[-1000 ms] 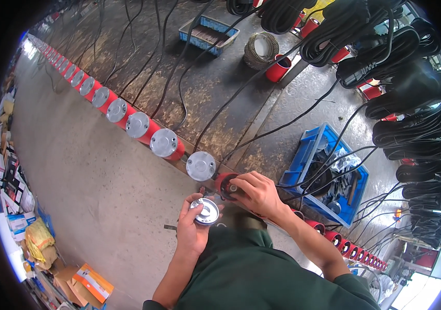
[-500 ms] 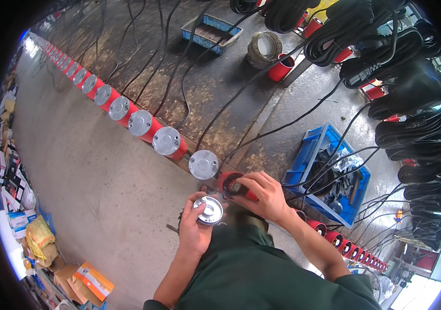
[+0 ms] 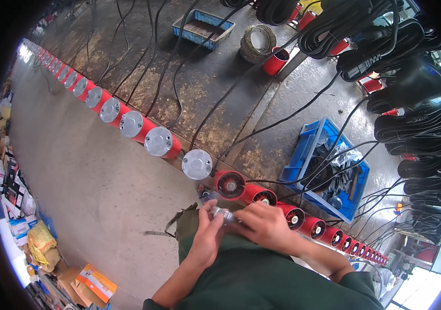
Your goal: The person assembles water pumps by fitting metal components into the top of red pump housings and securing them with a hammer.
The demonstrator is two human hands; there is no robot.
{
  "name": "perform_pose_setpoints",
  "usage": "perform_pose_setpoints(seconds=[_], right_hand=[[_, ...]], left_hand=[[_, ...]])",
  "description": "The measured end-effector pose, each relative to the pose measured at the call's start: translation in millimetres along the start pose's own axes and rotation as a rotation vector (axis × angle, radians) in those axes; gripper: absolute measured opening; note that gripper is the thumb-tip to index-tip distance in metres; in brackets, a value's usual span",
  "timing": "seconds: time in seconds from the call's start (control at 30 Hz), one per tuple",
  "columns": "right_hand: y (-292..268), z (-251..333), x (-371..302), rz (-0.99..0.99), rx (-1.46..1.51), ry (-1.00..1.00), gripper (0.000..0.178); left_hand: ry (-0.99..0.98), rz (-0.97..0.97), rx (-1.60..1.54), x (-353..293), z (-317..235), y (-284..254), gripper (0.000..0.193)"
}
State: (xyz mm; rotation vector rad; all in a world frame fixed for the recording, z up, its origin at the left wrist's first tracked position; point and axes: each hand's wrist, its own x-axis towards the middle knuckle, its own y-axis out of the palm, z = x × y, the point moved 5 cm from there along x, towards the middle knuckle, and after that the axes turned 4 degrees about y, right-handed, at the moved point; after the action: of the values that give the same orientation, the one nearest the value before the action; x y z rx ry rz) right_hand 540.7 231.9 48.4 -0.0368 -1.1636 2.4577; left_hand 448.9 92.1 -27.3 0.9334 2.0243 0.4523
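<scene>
My left hand (image 3: 207, 240) pinches a round silver metal end cap (image 3: 223, 214) just in front of my body. Turned partly edge-on, the cap is smeared by motion. My right hand (image 3: 268, 226) meets it from the right, fingers bent and bunched against its edge; whatever they grip is hidden. Beyond the hands, an open red cylindrical housing (image 3: 224, 180) lies on the bench edge, dark inside with a round metal part at its centre. Left of it, another housing is closed by a silver end cap (image 3: 196, 164).
Capped red housings (image 3: 164, 142) run far left along the bench edge; open ones (image 3: 294, 217) run right. A blue crate (image 3: 357, 204) of parts, a smaller blue tray (image 3: 219, 42) and ring-shaped parts (image 3: 257, 44) stand on the bench. Black cables (image 3: 230, 90) cross it; bundles (image 3: 416, 129) hang right.
My right hand has left the open red housing and come down to the end cap in my left hand. The cap has tilted from face-up to nearly edge-on. The view has shifted slightly.
</scene>
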Motion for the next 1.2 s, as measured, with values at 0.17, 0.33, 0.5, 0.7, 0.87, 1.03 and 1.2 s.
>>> perform_pose_setpoints(seconds=[0.17,0.33,0.5,0.7,0.87,1.03,1.2], right_hand=[[-22.4,-61.4,5.9,0.065,0.443,0.669,0.03],[-7.5,-80.6,24.7,0.124,0.456,0.607,0.029],[3.0,-82.0,34.3,0.172,0.366,0.618,0.029],[0.1,-87.1,35.4,0.194,0.333,0.586,0.026],[-5.3,-104.1,34.3,0.087,0.193,0.454,0.027],[11.4,-120.5,26.6,0.263,0.42,0.555,0.038],[16.7,-123.7,23.5,0.271,0.468,0.594,0.037]], left_hand=[[0.35,0.053,0.699,9.3,-20.9,3.6,0.07],[0.752,0.065,1.032,36.7,-29.7,10.2,0.099],[0.824,0.131,0.998,53.6,-29.6,7.8,0.11],[0.833,0.136,1.051,61.9,-28.4,9.7,0.109],[0.855,0.115,1.076,64.3,-25.2,12.3,0.104],[0.832,0.09,1.051,65.9,-21.1,13.0,0.099],[0.814,0.093,1.058,66.2,-21.0,13.6,0.098]])
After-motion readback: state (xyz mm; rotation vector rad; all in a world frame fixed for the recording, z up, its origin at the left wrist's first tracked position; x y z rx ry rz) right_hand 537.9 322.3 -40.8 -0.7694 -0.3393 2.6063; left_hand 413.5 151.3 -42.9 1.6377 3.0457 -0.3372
